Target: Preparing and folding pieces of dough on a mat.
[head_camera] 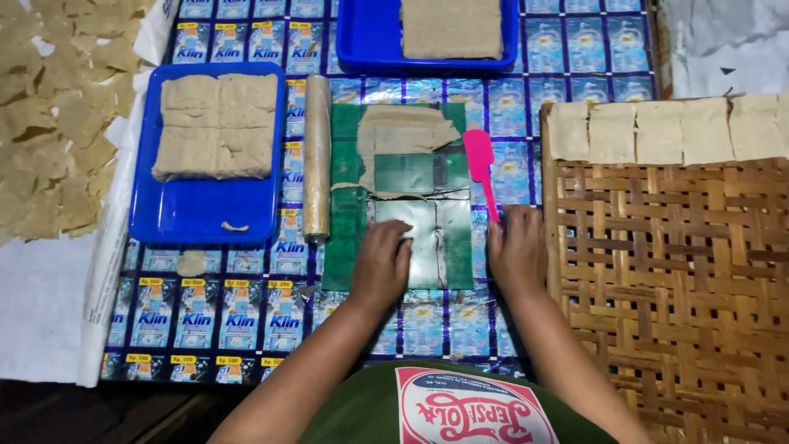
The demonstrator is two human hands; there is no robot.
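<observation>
Left hand [380, 261] flat and open on the green sheet [423, 238], right hand [516, 251] gripping the pink spatula [482, 168]; blue tray [205, 210] holds dough blocks [216, 126].

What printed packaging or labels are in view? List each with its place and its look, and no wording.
Sachet-wrapper mat: covers the work surface under the trays; rows of small blue rectangular packets with white and yellow patches.
Shirt print: bottom centre on the person's green shirt; white rectangle with red script and border.
Green cutting sheet: under the left hand and right hand; plain, unprinted.
</observation>
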